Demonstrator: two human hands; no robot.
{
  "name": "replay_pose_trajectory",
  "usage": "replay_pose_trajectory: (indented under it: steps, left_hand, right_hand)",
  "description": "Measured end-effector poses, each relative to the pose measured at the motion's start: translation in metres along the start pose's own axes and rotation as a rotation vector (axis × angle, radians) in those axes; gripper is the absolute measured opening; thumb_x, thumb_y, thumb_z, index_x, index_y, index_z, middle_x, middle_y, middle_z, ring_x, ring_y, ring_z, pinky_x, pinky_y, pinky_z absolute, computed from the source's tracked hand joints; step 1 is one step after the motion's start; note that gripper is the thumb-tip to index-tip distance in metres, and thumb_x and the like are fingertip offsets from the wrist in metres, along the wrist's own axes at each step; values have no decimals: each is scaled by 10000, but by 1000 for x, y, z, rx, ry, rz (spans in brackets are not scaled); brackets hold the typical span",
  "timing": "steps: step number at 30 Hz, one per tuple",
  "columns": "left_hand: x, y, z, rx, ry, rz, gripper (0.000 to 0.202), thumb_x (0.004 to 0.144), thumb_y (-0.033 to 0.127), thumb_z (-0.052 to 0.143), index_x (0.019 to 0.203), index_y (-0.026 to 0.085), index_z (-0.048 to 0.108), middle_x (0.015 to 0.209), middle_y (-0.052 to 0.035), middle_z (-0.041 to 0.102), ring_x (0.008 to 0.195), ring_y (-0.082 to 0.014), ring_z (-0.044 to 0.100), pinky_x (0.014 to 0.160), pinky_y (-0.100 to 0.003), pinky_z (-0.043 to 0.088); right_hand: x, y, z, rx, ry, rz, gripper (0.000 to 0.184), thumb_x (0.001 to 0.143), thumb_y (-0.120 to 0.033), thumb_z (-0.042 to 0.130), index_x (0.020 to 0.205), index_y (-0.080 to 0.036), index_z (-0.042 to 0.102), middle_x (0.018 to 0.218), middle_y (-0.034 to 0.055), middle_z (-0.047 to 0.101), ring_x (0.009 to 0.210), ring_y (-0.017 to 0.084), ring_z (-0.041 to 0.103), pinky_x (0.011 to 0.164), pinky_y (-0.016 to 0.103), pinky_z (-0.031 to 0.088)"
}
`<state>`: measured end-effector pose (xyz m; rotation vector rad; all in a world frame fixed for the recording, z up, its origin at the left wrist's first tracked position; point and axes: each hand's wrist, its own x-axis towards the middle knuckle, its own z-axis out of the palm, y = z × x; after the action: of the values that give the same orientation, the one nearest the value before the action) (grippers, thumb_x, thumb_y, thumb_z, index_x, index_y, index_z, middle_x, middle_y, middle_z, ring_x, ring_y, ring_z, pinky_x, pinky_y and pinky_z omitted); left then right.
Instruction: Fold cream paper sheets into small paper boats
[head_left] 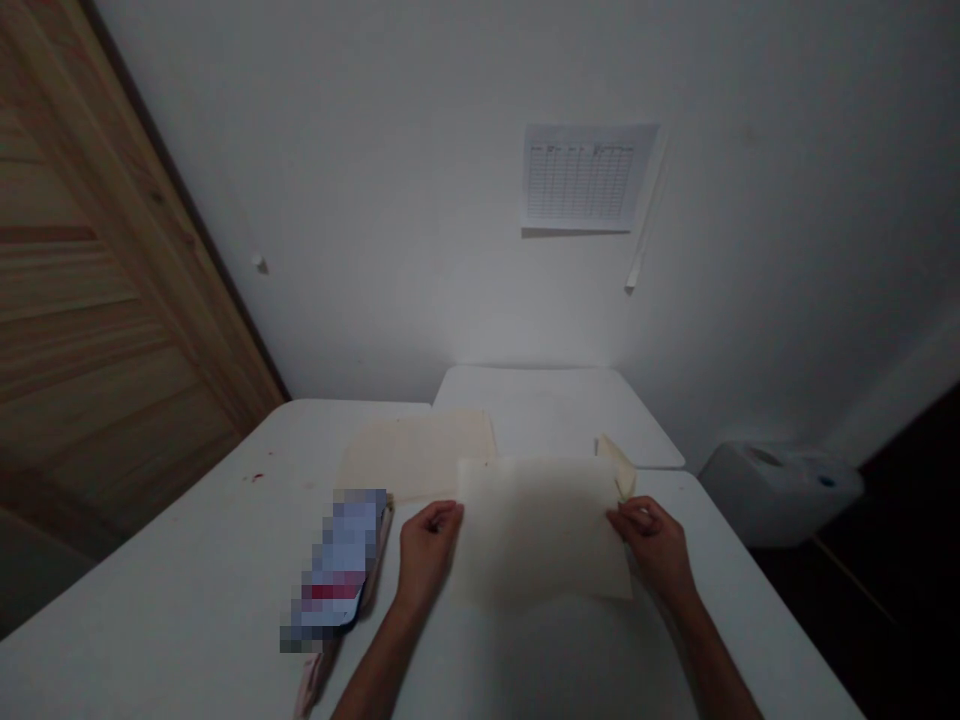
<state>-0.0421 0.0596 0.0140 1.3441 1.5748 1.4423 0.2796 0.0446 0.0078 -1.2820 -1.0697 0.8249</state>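
Note:
A cream sheet of paper (540, 528) lies on the white table (187, 560) in front of me. My left hand (426, 548) pinches its left edge with curled fingers. My right hand (654, 545) grips its right edge in the same way. The sheet looks slightly lifted at the near edge. A second cream sheet (416, 455) lies flat behind it to the left. A small folded cream piece (619, 462) sits just beyond the sheet's right corner.
A phone with a blurred screen (341, 570) rests on a pinkish case left of my left hand. A smaller white table (559, 410) abuts the wall. A printed chart (581, 180) hangs above it. A wooden door (90, 300) stands left, a white appliance (780, 490) right.

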Motion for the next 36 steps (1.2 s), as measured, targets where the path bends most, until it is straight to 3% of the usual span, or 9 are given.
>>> replay_pose_trajectory:
  steps: [9,13,17,21,25,29,34,36]
  left_hand:
    - [-3,0,1,-5,-26,-61,373,705,493,662,750,126,714,544,5,620,483,-136,521,450,-208,341]
    - [-5,3,1,38,-36,-67,369,695,492,661,739,130,723,537,8,613,486,-137,509,467,-213,343]
    - [-7,1,4,50,-47,-91,367,691,491,654,726,131,721,512,15,582,470,-130,481,459,-212,330]
    - [-10,0,7,48,-59,-100,345,694,469,648,721,132,716,505,22,556,450,-112,443,434,-201,300]
    - [-13,4,10,20,-91,-119,346,701,467,641,719,128,705,492,26,534,411,-96,406,402,-195,275]
    - [-15,7,14,-77,-119,-196,347,692,476,645,718,133,683,443,53,471,352,-77,351,362,-190,239]
    - [-18,7,19,-217,-150,-266,338,674,478,676,712,143,654,410,89,388,323,-61,314,344,-176,227]
    - [-19,8,20,-247,-155,-278,344,671,481,683,726,142,654,415,88,396,322,-58,314,339,-173,231]
  right_hand:
    - [1,7,0,-36,79,17,459,613,-510,794,845,-176,581,763,86,723,691,231,679,601,295,531]
    - [-3,5,10,93,-72,72,465,727,-588,678,904,-164,608,800,103,723,655,222,676,588,326,551]
    - [-10,2,26,69,-222,-18,416,776,-568,639,912,-174,650,910,124,723,821,248,686,726,375,567]
    - [-18,2,40,-70,-194,-112,385,775,-510,649,975,-182,674,1048,120,686,923,243,659,775,349,558]
    - [-22,8,43,-173,-90,-53,495,777,-510,631,1125,-159,629,1010,123,664,800,224,677,666,310,564]
    - [-20,15,42,-198,-119,14,568,762,-499,649,1213,-164,572,984,111,661,741,214,691,650,312,568]
    - [-20,13,46,-99,-174,-38,642,754,-466,679,1294,-181,483,1257,177,574,892,226,664,727,340,579]
    - [-21,11,49,-52,-215,-34,676,749,-459,696,1321,-192,452,1266,173,575,882,216,658,746,354,575]
